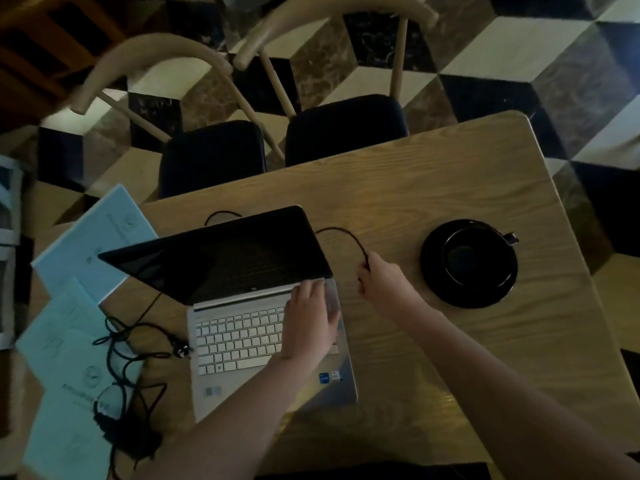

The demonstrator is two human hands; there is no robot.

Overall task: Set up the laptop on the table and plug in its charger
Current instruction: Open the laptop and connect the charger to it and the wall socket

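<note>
A silver laptop (242,341) lies open on the wooden table (433,188), its dark screen (221,254) tilted back. My left hand (310,320) rests flat on the right side of the keyboard, near the hinge. My right hand (379,280) is closed on the end of the black charger cable (341,232), just right of the laptop's right edge. The cable loops behind the screen and comes out at the left. The rest of the cable and its plug (181,351) lie tangled on the left of the laptop.
A black cup on a black saucer (469,263) stands right of my right hand. Light blue booklets (93,240) spread over the table's left side under the cable. Two wooden chairs with dark seats (343,129) stand at the far edge.
</note>
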